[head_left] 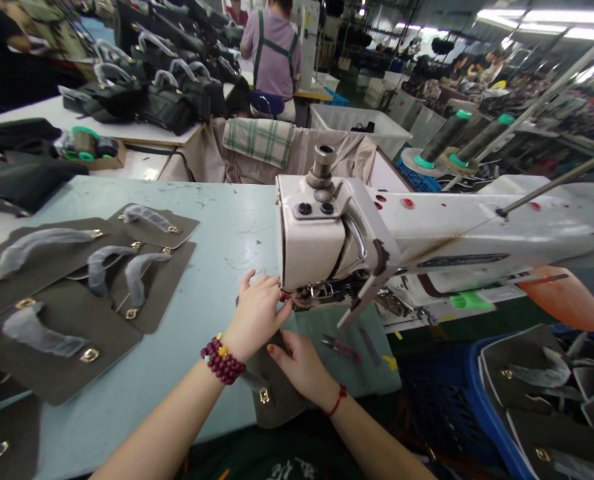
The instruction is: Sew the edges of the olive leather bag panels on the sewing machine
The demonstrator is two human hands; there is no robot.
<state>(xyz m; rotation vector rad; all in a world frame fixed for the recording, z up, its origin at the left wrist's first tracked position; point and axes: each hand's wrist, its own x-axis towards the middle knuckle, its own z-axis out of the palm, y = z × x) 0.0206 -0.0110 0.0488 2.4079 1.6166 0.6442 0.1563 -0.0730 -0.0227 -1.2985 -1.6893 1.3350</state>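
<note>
Forearms (pixel 161 417) up front | left grip (pixel 257 317) bunched by the presser foot (pixel 311 291), can't tell if it's pinching | right grip (pixel 301 368) spread, pressing down | olive leather bag panel (pixel 281 400) under both, its edge reaching the foot, partly off the tabletop (pixel 191 280) | tip: keep it flat, fingers clear of the needle
</note>
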